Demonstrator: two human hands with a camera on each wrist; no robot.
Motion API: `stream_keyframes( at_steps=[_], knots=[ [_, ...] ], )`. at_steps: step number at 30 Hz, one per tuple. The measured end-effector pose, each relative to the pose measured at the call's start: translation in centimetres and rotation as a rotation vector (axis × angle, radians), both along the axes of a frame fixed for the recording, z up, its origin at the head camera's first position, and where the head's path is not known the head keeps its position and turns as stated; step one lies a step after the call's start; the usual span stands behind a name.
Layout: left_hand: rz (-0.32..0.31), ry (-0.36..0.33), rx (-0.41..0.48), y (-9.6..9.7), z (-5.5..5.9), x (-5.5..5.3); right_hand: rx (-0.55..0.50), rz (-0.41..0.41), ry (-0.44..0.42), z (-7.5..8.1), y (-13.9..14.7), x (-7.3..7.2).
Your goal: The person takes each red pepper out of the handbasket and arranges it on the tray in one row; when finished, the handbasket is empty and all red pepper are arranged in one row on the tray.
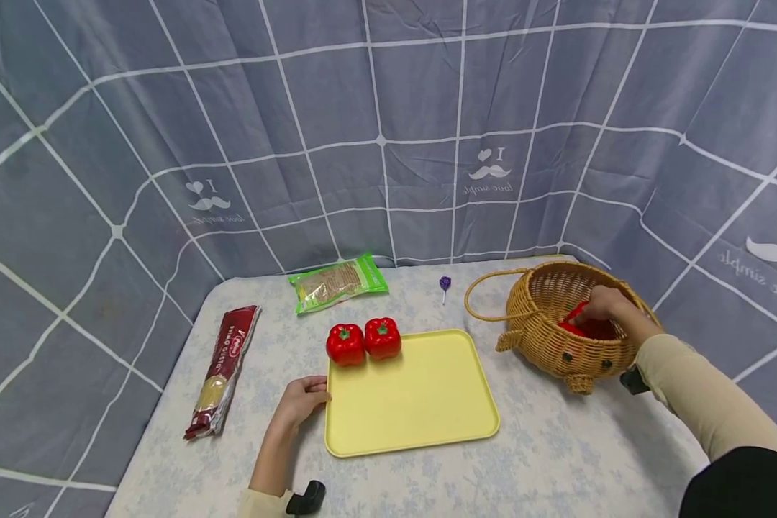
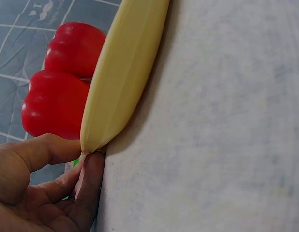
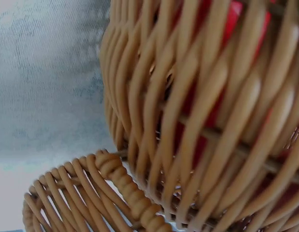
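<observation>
My left hand (image 1: 303, 401) pinches the left rim of a yellow tray (image 1: 421, 403) between thumb and fingers, as the left wrist view shows close up. Two glossy red bell peppers (image 1: 346, 345) with green stem ends sit side by side at the tray's far left corner. On the right, my right hand (image 1: 603, 305) reaches into a brown wicker basket (image 1: 544, 345) with an animal face. Its fingers are bent over a red thing (image 1: 573, 327) inside, whose kind I cannot tell. Through the weave in the right wrist view, more red shows; the hand itself is hidden there.
A long dark-red packet (image 1: 223, 370) lies at the left of the table. Behind the tray are a green-edged packet (image 1: 339, 283) and a purple lollipop (image 1: 444, 284). The basket's handle (image 1: 482, 314) leans out toward the lollipop. A grey checked curtain (image 1: 421, 173) surrounds the table.
</observation>
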State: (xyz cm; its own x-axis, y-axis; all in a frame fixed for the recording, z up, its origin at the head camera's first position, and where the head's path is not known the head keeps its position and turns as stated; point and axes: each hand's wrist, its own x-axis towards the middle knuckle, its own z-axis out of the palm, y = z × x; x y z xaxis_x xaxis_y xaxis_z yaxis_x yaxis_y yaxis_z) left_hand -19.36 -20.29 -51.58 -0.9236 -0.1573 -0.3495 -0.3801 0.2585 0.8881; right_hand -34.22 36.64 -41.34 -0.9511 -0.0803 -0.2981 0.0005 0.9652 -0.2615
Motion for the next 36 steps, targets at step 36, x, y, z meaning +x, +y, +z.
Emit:
stream_keyframes(
  at_steps=[36],
  knots=[
    [-0.018, -0.043, -0.016, 0.0, 0.2, -0.6, -0.405, -0.22, 0.275, 4.9, -0.8, 4.1]
  ],
)
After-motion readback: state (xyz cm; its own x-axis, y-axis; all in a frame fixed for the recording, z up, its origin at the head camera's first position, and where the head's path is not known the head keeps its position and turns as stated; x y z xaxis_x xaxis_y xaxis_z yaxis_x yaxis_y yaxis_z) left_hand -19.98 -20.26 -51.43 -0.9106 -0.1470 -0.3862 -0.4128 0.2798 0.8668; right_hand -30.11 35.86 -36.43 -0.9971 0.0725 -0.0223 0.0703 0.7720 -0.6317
